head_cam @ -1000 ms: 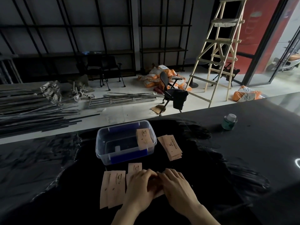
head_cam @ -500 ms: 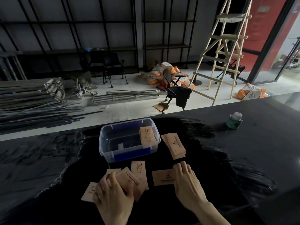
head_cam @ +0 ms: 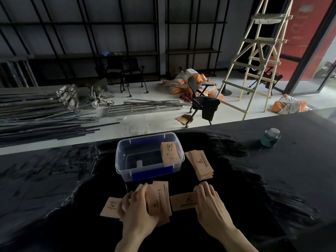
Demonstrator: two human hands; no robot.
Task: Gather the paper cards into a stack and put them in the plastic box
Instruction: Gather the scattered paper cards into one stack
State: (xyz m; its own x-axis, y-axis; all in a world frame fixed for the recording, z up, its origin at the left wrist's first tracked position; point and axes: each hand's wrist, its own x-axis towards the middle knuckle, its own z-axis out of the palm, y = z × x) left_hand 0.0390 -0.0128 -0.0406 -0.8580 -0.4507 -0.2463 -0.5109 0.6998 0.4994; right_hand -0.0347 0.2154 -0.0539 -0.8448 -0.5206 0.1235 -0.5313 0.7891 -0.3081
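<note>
Since earlier, left hand apparently gathered cards together.

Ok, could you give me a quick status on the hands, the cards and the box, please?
Left hand pressing card pile; right hand flat on single card. One card leans in plastic box; stack beside it. Path clear.

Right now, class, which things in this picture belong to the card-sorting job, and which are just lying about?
Belongs to the job:
plastic box
cards in the box
card pile beside the box
cards under the left hand
card under the right hand

Just lying about:
small jar
ladder
office chair
metal rods
</note>
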